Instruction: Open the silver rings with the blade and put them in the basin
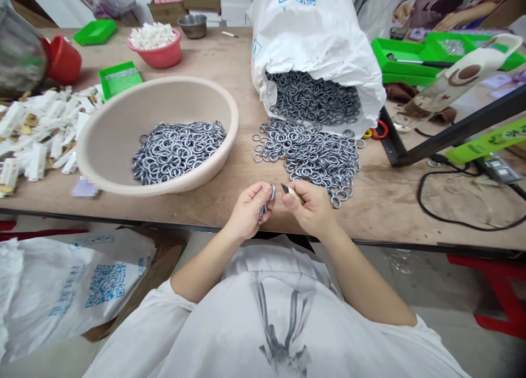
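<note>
My left hand (251,209) is closed around a few grey rings (267,202), one of them pinched upright between thumb and forefinger. Facing it, my right hand (310,207) grips a small knife (291,192) with a short dark blade and a pale handle. The blade tip points at the ring, with a small gap between them. Beyond my hands lies a loose pile of grey rings (318,156), spilling from the mouth of a white sack (312,44). To the left, a large beige basin (110,172) holds a heap of similar rings (176,153).
White plastic pieces (53,126) cover the table's left end. Behind the basin stand a green tray (119,79), a red bowl (158,55) and a metal bowl (193,26). A black metal frame (452,131) and a cable (423,202) occupy the right. Another person's hand (452,22) shows at the back right.
</note>
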